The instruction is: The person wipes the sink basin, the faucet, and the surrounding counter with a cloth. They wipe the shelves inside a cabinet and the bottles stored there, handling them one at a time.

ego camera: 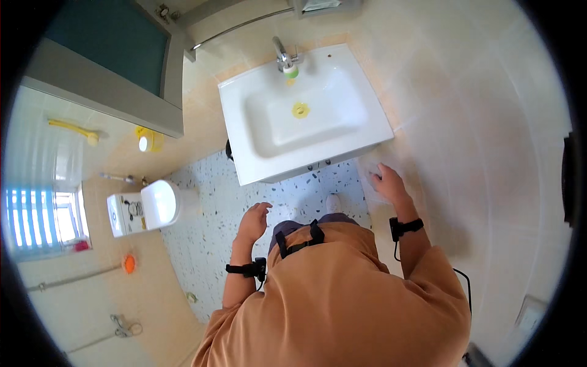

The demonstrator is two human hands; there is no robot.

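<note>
My left hand (254, 222) hangs over the speckled floor, left of my body, with its fingers loosely bent and nothing seen in them. My right hand (390, 183) is off the front right corner of the washbasin, near the tiled wall. Its thumb and fingers are a little apart, and I see nothing held. Before me is the white washbasin (316, 147), with a chrome faucet (283, 58) at its back edge. A green and white piece (290, 71) sits at the spout. Around the drain lies a yellow flower-shaped strainer (300, 110).
Upper left, a grey cabinet door (169, 117) juts out. Beyond it stands a white toilet (165, 204) with its lid raised. On the left wall are a yellow brush (75, 128), an orange scrubber (129, 264) and a shower fitting (120, 326). The tiled wall (458, 137) runs close on the right.
</note>
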